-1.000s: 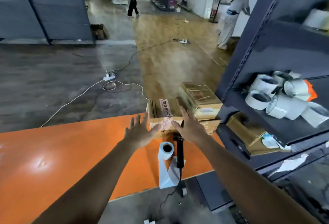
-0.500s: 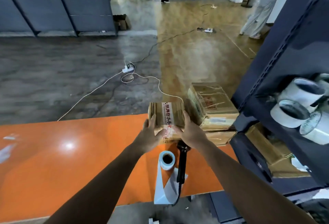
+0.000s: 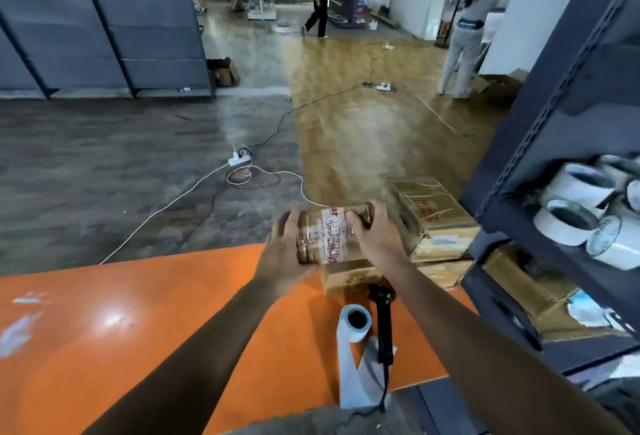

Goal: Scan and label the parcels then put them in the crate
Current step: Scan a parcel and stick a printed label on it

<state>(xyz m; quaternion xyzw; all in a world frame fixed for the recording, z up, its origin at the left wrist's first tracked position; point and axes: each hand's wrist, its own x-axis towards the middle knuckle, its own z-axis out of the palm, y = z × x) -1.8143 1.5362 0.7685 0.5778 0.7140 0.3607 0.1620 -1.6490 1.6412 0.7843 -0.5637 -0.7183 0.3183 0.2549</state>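
Although the red print on its white tape strip is too blurred to read, the brown cardboard parcel is plainly held up off the glossy orange table, above the table's far edge, its ends covered by the two palms. The left hand clasps the parcel's left end, fingers curled over the top and thumb underneath; the right hand grips the right end, fingers wrapped over the upper corner. The hands stand apart, the parcel clamped between them. Its long axis runs left to right, roughly parallel to the table's far edge, with the taped face tilted up toward the camera. On the table's far right corner, a stack of brown cardboard boxes is partly hidden behind the right hand and wrist. Nearer on the table, a pale blue label roll lies just beside a black handheld scanner, whose head is partly covered by the right forearm.
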